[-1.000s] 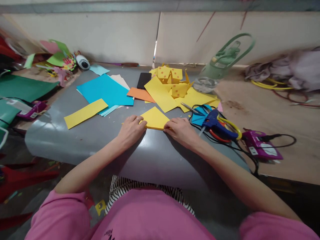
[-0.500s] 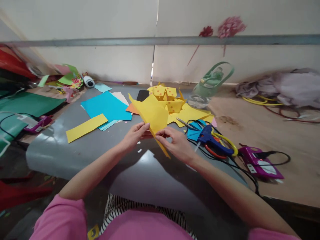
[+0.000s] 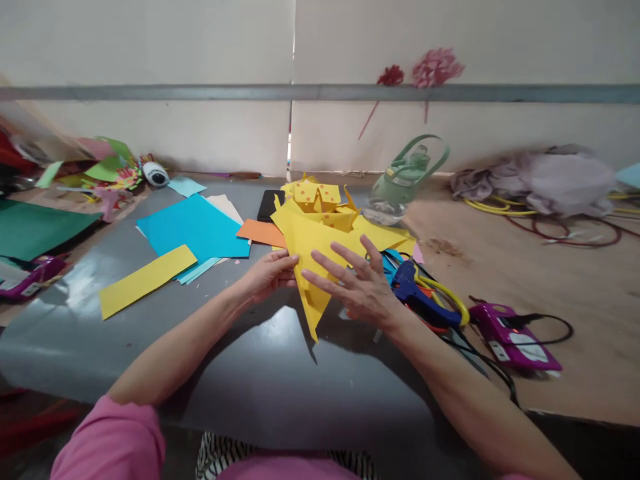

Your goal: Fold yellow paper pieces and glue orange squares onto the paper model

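Observation:
My left hand (image 3: 271,275) pinches the left edge of a folded sheet of yellow paper (image 3: 316,303), thumb on top. The paper is raised over the grey table with a pointed corner hanging down toward me. My right hand (image 3: 361,283) lies over the paper's right side, fingers spread; whether the fingertips touch it I cannot tell. Just behind stands a yellow paper piece with orange dots (image 3: 315,193), partly hidden by the sheet. More yellow paper (image 3: 383,230) lies to its right. An orange paper strip (image 3: 263,233) is left of the sheet.
Blue sheets (image 3: 195,227) and a yellow strip (image 3: 147,281) lie on the left. A blue glue gun (image 3: 420,293) with cables and a purple power strip (image 3: 520,337) are at right. A green-topped bottle (image 3: 400,180) stands behind. A black phone-like object (image 3: 270,204) lies at the back.
My right hand has let go of the paper's edge and spread its fingers over the sheet. The sheet has turned to show more of its face; my left hand still pinches it.

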The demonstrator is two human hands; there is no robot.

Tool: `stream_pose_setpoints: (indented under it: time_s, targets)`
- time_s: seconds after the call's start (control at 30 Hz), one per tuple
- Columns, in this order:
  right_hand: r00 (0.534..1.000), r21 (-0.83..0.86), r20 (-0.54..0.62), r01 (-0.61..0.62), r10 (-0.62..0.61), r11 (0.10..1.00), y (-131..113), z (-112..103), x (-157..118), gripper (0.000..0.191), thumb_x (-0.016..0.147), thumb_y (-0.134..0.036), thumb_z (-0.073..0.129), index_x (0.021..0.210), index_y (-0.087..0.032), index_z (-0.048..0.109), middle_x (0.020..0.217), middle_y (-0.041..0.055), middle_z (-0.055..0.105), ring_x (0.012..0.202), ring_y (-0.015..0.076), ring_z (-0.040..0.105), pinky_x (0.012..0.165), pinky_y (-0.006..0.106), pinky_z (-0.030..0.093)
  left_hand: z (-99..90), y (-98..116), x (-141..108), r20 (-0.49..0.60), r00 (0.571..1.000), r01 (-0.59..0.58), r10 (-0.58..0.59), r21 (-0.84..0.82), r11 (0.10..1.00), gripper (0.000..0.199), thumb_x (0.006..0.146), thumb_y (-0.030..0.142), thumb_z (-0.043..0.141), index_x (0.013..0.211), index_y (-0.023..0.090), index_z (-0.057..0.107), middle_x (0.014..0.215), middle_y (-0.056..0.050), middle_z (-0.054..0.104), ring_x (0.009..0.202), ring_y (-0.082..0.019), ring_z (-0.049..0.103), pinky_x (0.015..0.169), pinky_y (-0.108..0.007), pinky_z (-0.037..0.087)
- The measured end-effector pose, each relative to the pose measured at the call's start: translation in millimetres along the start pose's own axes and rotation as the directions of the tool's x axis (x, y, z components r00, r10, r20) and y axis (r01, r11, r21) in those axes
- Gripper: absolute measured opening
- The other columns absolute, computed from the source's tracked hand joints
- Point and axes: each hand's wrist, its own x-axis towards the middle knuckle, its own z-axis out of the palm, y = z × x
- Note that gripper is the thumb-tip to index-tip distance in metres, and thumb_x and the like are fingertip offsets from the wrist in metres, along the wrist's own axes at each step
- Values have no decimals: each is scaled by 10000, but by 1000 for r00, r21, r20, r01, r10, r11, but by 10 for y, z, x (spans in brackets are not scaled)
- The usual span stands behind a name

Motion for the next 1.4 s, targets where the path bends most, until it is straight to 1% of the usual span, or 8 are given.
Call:
stream_pose_setpoints:
  time_s: [0.2,0.33,0.47,0.57,0.67,0.87,1.1,1.4]
  targets:
    - [995,150,-19,104,-102,983,-177,-7,44,445,1016,-76,499,1348,-344,624,1352,-47,711,1329,184,596,1248,522,255,-15,-102,-111,58,996,62,-61,-8,998,358,778,364,848,1069,182,748,991,-82,784,742,-118,713,701,-223,563]
    - [992,309,-113,89,-56,947,-211,10,29,331,1003,-84,539,1239,-263,686,1183,-37,791,1110,148,709,1200,457,320,9,-120,-127,77,997,11,-13,20,1000,438,747,437,861,1075,168,755,1062,-112,780,838,-163,726,767,-263,560]
    - [982,497,-5,-160,188,853,-241,14,37,250,1040,-265,502,1046,-261,752,910,-5,818,806,145,722,995,404,479,34,-117,-134,140,990,10,-25,103,995,436,705,441,881,1021,159,775,1080,-118,778,883,-193,724,821,-301,565]
    - [890,522,133,-436,436,733,-247,24,49,405,1027,-507,482,894,-225,740,763,34,762,706,187,677,736,347,528,49,-114,-158,166,985,27,-56,174,984,388,724,423,867,1023,189,783,1080,-93,775,846,-159,704,774,-268,563]
    - [827,543,209,-542,522,642,-209,29,50,464,1007,-571,475,857,-208,722,721,37,719,660,194,639,645,330,500,48,-133,-172,167,983,43,-72,167,985,397,764,397,842,1093,189,766,1131,-102,760,873,-157,704,775,-264,567]
    - [987,478,78,-158,138,864,-116,-58,52,256,1017,-357,526,1097,-292,760,971,7,788,872,201,638,927,410,426,14,-132,-161,117,992,44,-51,59,997,451,787,347,829,1194,190,715,1193,-122,748,929,-193,734,818,-300,570]
    - [999,193,-29,-28,34,981,-145,-111,23,344,1061,-189,453,1235,-348,703,1073,-43,789,967,168,636,1036,403,370,19,-46,-187,148,981,129,-125,-17,991,609,719,119,833,1291,219,650,1118,-82,770,960,-165,721,904,-287,540]
    - [982,174,-151,142,-116,974,-165,-116,87,227,993,-107,609,1178,-220,677,1040,-48,812,907,147,637,936,375,403,-1,-109,-164,81,994,63,-68,60,996,337,635,154,833,959,121,747,1034,-114,776,899,-184,712,869,-312,542]
